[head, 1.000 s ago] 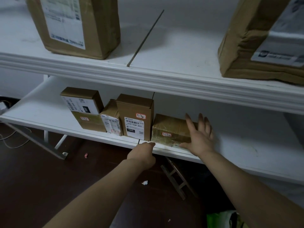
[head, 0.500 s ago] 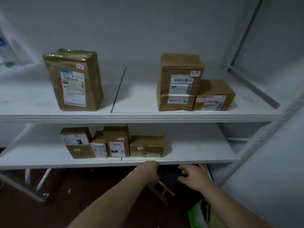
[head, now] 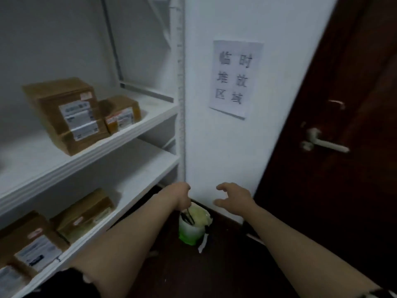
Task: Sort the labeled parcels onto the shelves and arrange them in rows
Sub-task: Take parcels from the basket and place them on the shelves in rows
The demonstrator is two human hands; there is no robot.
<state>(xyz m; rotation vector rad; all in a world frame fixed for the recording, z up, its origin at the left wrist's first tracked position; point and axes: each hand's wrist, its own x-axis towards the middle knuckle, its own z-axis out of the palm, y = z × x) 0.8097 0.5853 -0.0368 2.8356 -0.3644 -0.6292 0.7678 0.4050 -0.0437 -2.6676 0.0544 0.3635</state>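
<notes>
**Q:** What is closest to the viewer?

**A:** Two bare forearms reach forward from the bottom edge. The left hand point(head: 181, 195) is seen from behind the wrist. Its fingers turn down out of sight, so I cannot tell whether it grips anything. Thin black strands show just below it. The right hand point(head: 234, 198) hovers to its right, apart from it, fingers spread and loosely curved, holding nothing.

**Q:** What is under the hands?

**A:** A green and white bag point(head: 192, 230) stands on the dark floor point(head: 225, 272), at the foot of a white wall point(head: 214, 151).

**Q:** Where are the parcels?

**A:** All are on white shelving to the left. On the lower shelf point(head: 139, 186), a brown labelled parcel point(head: 32, 244) sits nearest the viewer, by the picture's left edge. A flat parcel point(head: 83, 216) lies just beside it, further along the board. Higher and further back, on the upper shelf point(head: 133, 134), a tall parcel point(head: 68, 117) stands with white labels facing outward. A small parcel point(head: 123, 114) sits close against its right side, also label outward. The print on every label is too blurred to read.

**Q:** What lies beyond?

**A:** A paper sign point(head: 235, 78) with six large printed characters is stuck on the wall above the hands. To its right is a dark brown door point(head: 348, 87) with a pale lever handle point(head: 324, 143).
</notes>
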